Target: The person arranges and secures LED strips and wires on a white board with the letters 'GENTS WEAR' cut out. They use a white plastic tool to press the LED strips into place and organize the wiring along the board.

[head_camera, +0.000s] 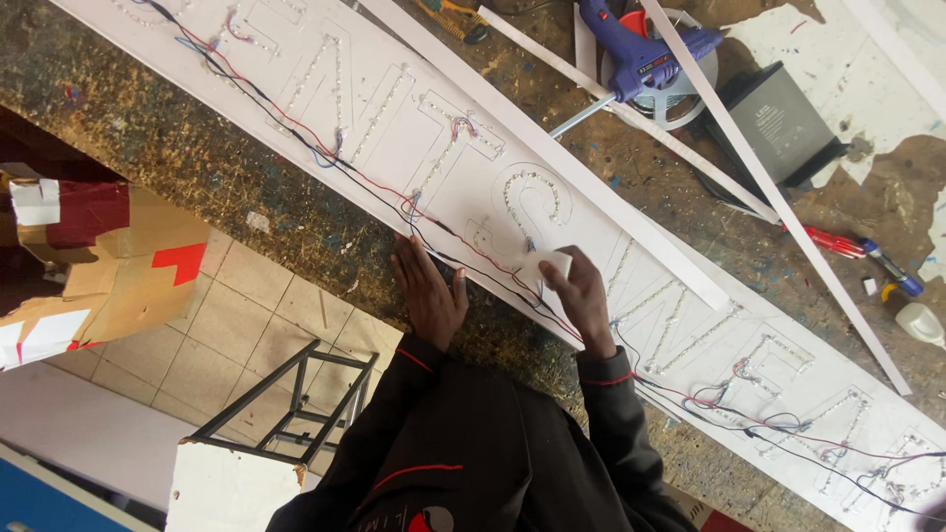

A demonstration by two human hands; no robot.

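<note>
A long white sign board [394,118] lies slantwise across the worn workbench [197,167], with letter shapes outlined in small lights and red, blue and black wires [325,148] running along it. My left hand [430,292] rests flat on the board's near edge, fingers together, holding nothing. My right hand [579,296] pinches a small white piece [548,264] beside the curved letter [532,202], just over the wires.
White strips [552,148] lie along and across the board. At the back sit a blue glue gun [641,49] on a tape roll, a grey box [778,123], and red and blue pens [857,248]. A cardboard box [108,266] and a metal frame [296,404] stand on the tiled floor.
</note>
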